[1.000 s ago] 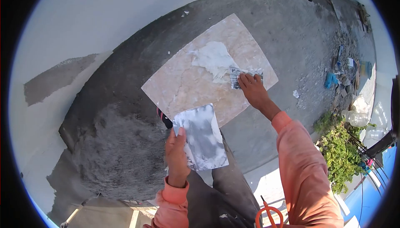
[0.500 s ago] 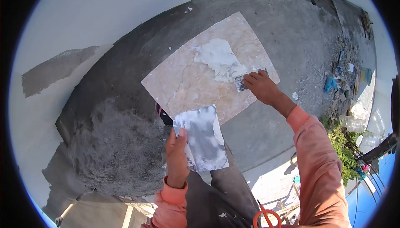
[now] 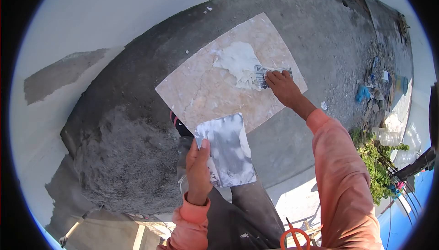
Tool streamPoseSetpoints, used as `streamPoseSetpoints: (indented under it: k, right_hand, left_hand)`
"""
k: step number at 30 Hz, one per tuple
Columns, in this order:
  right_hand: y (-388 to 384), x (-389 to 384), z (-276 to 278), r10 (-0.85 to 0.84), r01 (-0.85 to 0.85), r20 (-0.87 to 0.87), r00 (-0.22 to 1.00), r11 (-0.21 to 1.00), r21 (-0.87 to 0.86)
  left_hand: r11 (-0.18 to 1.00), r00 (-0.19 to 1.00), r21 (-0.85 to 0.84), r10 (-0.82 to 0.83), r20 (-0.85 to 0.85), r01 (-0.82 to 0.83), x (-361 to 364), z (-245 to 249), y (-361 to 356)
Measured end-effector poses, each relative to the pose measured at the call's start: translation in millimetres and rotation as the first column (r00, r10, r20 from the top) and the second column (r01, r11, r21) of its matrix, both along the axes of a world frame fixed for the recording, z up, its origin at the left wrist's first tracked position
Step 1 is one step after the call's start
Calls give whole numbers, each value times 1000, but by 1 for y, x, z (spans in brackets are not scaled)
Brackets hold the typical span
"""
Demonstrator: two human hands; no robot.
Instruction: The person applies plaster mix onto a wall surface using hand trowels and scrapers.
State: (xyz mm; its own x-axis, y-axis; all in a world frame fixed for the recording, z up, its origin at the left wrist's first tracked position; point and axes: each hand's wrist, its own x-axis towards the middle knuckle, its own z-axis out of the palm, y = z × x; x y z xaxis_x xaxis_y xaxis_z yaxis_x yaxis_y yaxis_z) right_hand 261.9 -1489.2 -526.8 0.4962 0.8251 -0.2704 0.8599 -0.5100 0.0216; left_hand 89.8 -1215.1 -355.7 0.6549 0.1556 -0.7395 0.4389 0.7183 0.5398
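Note:
My right hand [image 3: 284,86] is closed around a putty knife [image 3: 260,76], whose blade is streaked with white and whose handle is mostly covered by my fingers. The blade meets the right edge of a patch of white putty [image 3: 238,62]. That putty is spread on a beige, marble-patterned tile [image 3: 196,85] lying on the floor. Lower down, my left hand [image 3: 198,167] grips the left edge of a flat metal plate [image 3: 226,151] smeared with white, thumb on top. The plate is held above the tile's near edge; its underside is hidden.
Grey concrete floor [image 3: 320,35] surrounds the tile, with a rough cement area [image 3: 123,163] at left. Rubble and a blue scrap [image 3: 362,93] lie at right, near plastic bottles [image 3: 388,136] and a green plant [image 3: 372,167]. Orange-handled scissors [image 3: 295,237] show at the bottom.
My right hand has moved the putty knife slightly up and left, against the putty's edge. My left hand and the metal plate have shifted a little to the right.

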Motion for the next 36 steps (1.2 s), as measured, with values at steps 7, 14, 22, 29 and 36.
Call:
streamPoseSetpoints:
  k: [7,14,22,29,36]
  right_hand:
    - [9,10,34,-93,88,-127,988,995,-45]
    - [5,-4,15,-109,82,-226,968,989,-125]
    - [10,-5,1,-88,70,-140,986,989,-128]
    - [27,11,24,-106,106,-15,994,993,47]
    - [35,-6,39,-136,123,-106,985,985,-120]
  left_hand:
    - [1000,1000,-12,-7,22,7,4,5,4]
    - [999,1000,39,24,-18,-23,6,9,1]
    - [1000,1000,17,7,2,-7,2,6,-1]
    - [999,1000,-24,-21,-16,20,-2,0,2]
    - [1000,1000,6,8,0,-8,4,8,4]
